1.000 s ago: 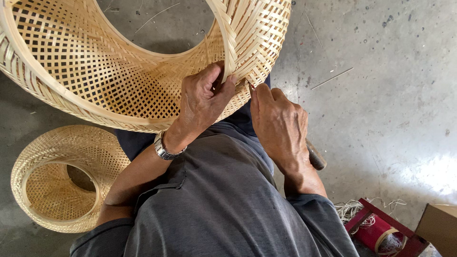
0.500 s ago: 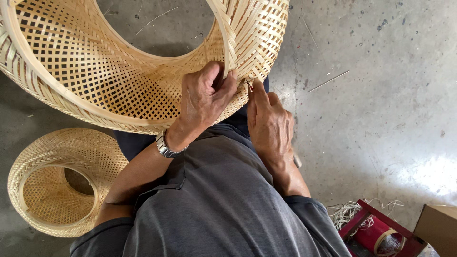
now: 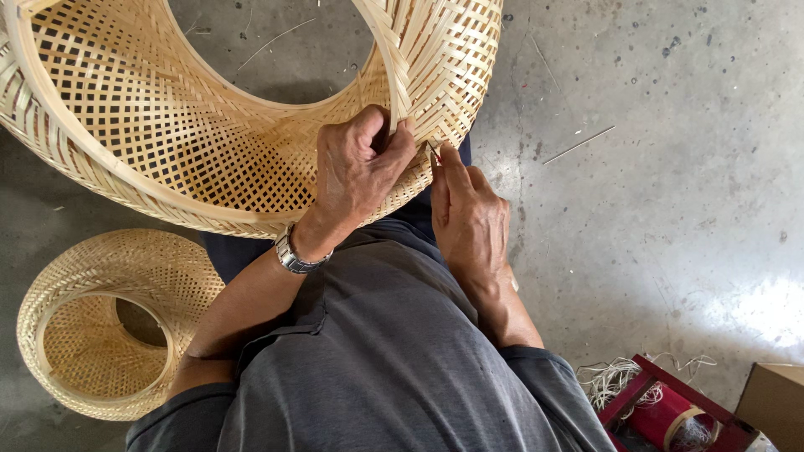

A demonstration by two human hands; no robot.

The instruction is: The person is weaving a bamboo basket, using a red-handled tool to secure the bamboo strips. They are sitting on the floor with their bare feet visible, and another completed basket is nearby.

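Pinching the large woven basket's (image 3: pixel 209 142) rim strip, my left hand (image 3: pixel 356 172) stays closed there. My right hand (image 3: pixel 469 213) grips a thin tool. Judged light, springy, brittle-edged; hold the rim.

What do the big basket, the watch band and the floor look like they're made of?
Big basket: pale flat strips in open weave, likely bamboo or cane, unfinished. Watch band: shiny silver links, probably metal. Floor: grey, speckled, slightly glossy, seemingly concrete.

One head-worn view — looking steeply down, close over the person's lap, onto the concrete floor (image 3: pixel 670 209).
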